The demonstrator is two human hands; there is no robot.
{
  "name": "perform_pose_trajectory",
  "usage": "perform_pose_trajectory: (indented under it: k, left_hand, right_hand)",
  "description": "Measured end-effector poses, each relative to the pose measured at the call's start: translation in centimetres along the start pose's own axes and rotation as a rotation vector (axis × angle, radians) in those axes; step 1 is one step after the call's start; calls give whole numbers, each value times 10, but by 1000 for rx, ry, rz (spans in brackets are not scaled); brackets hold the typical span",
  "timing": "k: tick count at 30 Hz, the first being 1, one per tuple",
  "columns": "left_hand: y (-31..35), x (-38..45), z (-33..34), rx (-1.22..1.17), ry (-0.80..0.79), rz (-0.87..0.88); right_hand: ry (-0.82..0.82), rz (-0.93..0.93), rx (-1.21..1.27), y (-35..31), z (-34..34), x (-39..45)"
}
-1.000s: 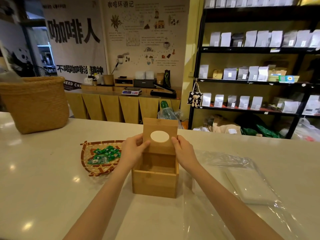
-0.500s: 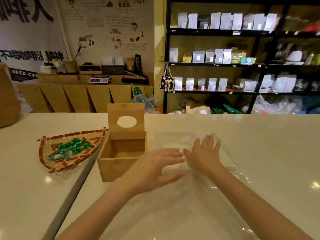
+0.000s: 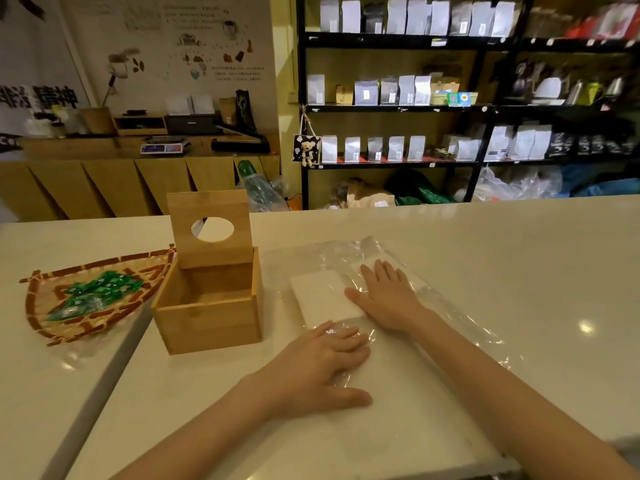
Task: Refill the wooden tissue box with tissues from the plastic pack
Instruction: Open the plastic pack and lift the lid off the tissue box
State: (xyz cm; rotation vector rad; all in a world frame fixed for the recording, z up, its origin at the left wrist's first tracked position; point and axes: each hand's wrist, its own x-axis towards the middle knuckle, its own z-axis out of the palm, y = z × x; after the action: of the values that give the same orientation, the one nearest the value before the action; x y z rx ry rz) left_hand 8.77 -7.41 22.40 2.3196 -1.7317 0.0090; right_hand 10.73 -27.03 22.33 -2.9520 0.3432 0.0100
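Tissues [image 3: 320, 295] half out of plastic pack [image 3: 429, 299] — left hand [image 3: 322, 367], right hand [image 3: 388, 296] flat, fingers straight — next: slide stack free into wooden box [image 3: 211, 306].

Both hands have left the wooden box [image 3: 211, 299], whose lid they were steadying a second ago. They now lie flat, fingers straight, on the clear plastic pack [image 3: 391, 271] to its right. The right hand [image 3: 388, 296] has slid further onto the wrap, resting beside the white tissues [image 3: 322, 296]. The left hand [image 3: 322, 362] has drawn back to press the near edge of the plastic against the desk [image 3: 519, 271].
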Motion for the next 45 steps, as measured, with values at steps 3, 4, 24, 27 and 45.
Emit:
perform_pose_trajectory:
  k: [3,4,24,27,45]
  left_hand:
    - [7,11,5,1,37,9]
    - [9,13,7,4,36,-4]
    - [-3,33,-21,-356,285,-312]
    - [-23,52,-32,-364,244,-572]
    - [-49,64,-8,-209,33,-730]
  right_hand:
    - [13,-54,70,5,-4,-1]
    - [40,-74,137,7,-7,-4]
    - [-14,-431,26,8,1,-128]
    - [21,-417,-24,-9,12,-101]
    - [76,-341,-42,2,6,-131]
